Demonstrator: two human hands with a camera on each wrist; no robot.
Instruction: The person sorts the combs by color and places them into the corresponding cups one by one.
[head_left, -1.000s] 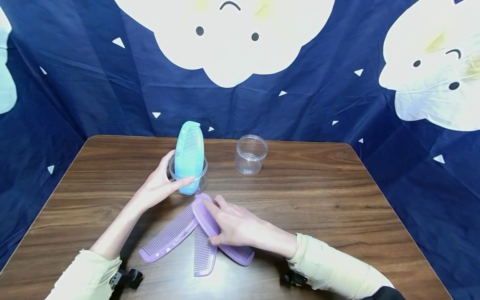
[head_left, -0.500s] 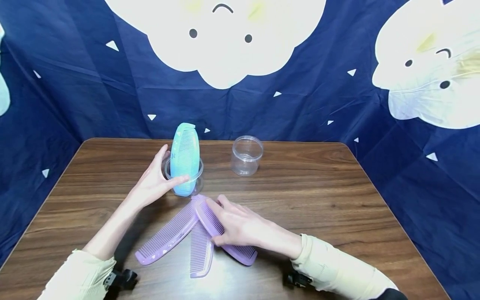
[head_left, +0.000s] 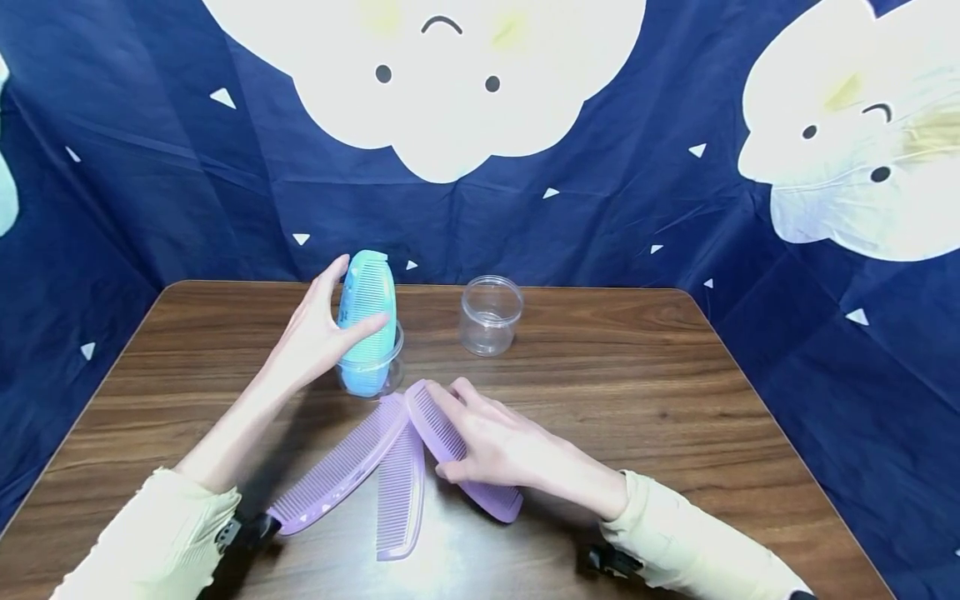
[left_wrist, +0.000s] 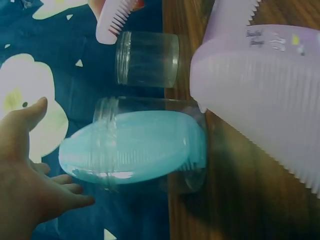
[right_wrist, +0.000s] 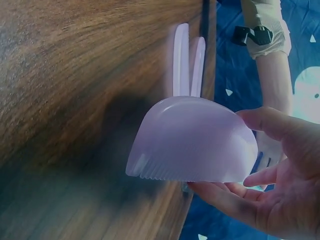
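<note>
A light blue comb [head_left: 371, 308] stands upright in a clear plastic jar [head_left: 395, 373], with more blue behind it. Beside the comb's upper part is my left hand [head_left: 306, 340], thumb and fingers spread; the left wrist view shows a gap between hand and comb. My right hand [head_left: 501, 440] pinches a purple comb [head_left: 442, 429] between thumb and fingers, slightly above the table in the right wrist view. Two more purple combs, one slanting left [head_left: 341, 475] and one pointing toward me [head_left: 400, 504], lie on the table with their far ends together.
A second clear jar [head_left: 491, 317] stands at the back, right of the filled one. The brown wooden table [head_left: 637, 392] ends at a blue curtain [head_left: 315, 192] with white cloud faces. A wrist camera [head_left: 243, 532] sits near the left comb's end.
My left hand has risen from the jar's rim to the upper part of the blue comb. My right hand has shifted its purple comb slightly right, away from the other two.
</note>
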